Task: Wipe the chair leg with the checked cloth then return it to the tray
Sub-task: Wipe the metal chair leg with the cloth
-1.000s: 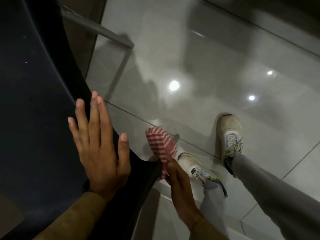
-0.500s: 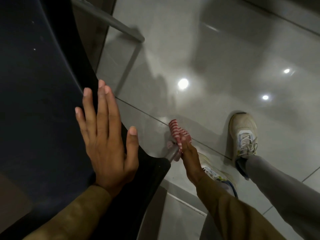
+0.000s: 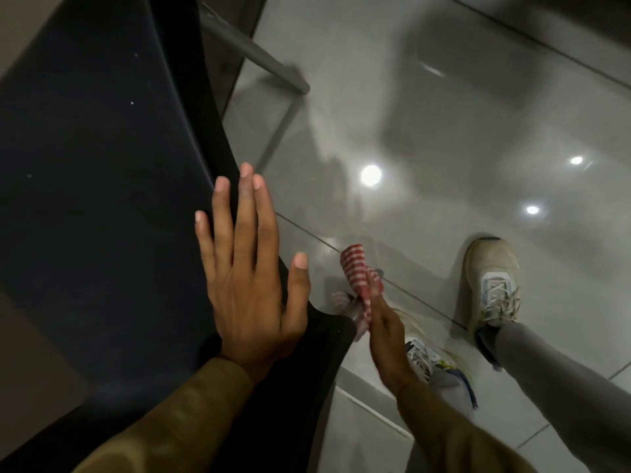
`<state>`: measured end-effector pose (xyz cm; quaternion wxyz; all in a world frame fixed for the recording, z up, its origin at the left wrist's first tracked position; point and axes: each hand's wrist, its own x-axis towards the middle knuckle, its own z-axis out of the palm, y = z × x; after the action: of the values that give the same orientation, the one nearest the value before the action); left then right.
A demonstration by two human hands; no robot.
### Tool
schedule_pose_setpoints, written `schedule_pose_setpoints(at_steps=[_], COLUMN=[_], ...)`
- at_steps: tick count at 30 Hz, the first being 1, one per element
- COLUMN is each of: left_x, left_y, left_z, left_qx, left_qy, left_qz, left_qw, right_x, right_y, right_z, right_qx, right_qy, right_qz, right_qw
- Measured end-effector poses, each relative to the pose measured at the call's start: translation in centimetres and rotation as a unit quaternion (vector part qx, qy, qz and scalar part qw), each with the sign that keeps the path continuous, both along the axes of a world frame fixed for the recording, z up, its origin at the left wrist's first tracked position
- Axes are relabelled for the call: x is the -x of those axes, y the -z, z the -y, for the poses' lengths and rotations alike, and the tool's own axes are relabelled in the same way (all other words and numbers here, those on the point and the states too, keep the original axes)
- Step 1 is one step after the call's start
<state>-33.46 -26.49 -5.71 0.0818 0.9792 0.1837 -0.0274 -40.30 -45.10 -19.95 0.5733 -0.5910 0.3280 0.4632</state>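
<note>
A dark blue chair seat [image 3: 102,186] fills the left of the head view. My left hand [image 3: 249,281] lies flat on its front edge, fingers spread, holding nothing. Below the seat's corner my right hand [image 3: 386,336] grips the red-and-white checked cloth [image 3: 358,274], bunched around the near chair leg [image 3: 351,310], of which only a short grey stretch shows. The far grey chair leg [image 3: 259,59] slants down to the floor at the top. No tray is in view.
Glossy grey floor tiles [image 3: 444,131] reflect ceiling lights. My two pale sneakers stand close by: one [image 3: 491,281] to the right, the other [image 3: 423,356] just behind my right hand. Grey trouser legs [image 3: 553,377] cross the lower right.
My right hand slid the cloth down the near leg, away from the seat, over the first half second, then stayed about there. My left hand has kept flat on the seat edge.
</note>
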Motion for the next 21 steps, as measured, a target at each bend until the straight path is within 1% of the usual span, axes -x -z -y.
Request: schedule_pose_setpoints(at_steps=[2, 4, 7, 10, 11, 13, 15, 17, 19, 21], left_x=[0.0, 0.0, 0.0, 0.0, 0.0, 0.0, 0.0, -0.1, -0.1, -0.1], left_y=[-0.1, -0.2, -0.3, -0.2, -0.1, -0.1, -0.1, -0.1, -0.2, -0.3], left_z=[0.0, 0.0, 0.0, -0.1, -0.1, -0.1, 0.0, 0.0, 0.0, 0.0], left_qx=[0.003, 0.004, 0.006, 0.005, 0.003, -0.001, -0.001, -0.001, 0.0, 0.002], left_qy=[-0.002, -0.002, 0.0, 0.0, 0.002, 0.002, 0.0, 0.0, 0.003, 0.006], left_qz=[-0.002, -0.004, -0.006, -0.006, -0.006, -0.008, -0.007, -0.007, -0.011, -0.011], left_qw=[1.0, 1.0, 1.0, 1.0, 1.0, 1.0, 1.0, 1.0, 1.0, 1.0], right_x=[-1.2, -2.3, -3.1, -1.8, -1.1, -0.5, -0.4, -1.1, -2.3, -3.4], right_y=[1.9, 2.3, -0.4, -4.9, -5.8, -6.0, -3.9, -0.6, 2.7, 4.7], right_z=[0.1, -0.3, -0.7, 0.0, 0.1, -0.3, -0.4, -0.2, 0.0, -0.5], right_qx=[0.002, -0.011, -0.03, -0.062, -0.067, -0.068, -0.027, 0.013, 0.025, 0.039], right_qy=[-0.013, -0.012, -0.012, -0.028, -0.035, -0.014, -0.003, -0.018, -0.055, -0.061], right_qz=[-0.019, -0.029, -0.047, -0.016, -0.004, -0.007, -0.015, -0.022, -0.049, -0.073], right_qw=[1.0, 0.999, 0.998, 0.998, 0.997, 0.998, 1.0, 1.0, 0.997, 0.995])
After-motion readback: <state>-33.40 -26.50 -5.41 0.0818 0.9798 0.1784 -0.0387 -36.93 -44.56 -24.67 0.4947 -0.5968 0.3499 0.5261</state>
